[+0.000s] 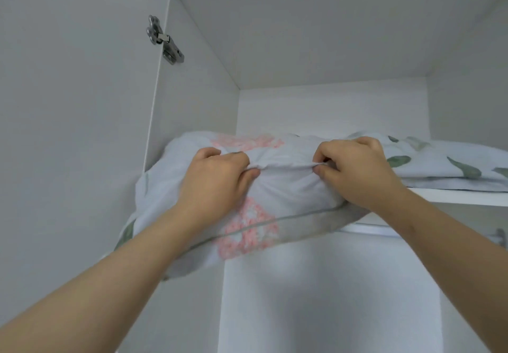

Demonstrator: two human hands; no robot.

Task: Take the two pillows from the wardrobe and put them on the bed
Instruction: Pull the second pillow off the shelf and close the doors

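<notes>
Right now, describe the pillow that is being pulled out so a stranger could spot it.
Look at the wardrobe's top shelf. At its left end a pale pillow hangs over the edge, pinched by both hands. It has pink flowers; the bedding beside it shows only green leaves.

The soft front pillow (286,187) is pale blue-white with pink flower patches, a few green leaves and a thin grey-green line along its edge. The flat second pillow (445,165) is pale with dark green leaves. The wardrobe walls (316,36) are plain white. The metal hinge (165,40) is shiny silver.
</notes>
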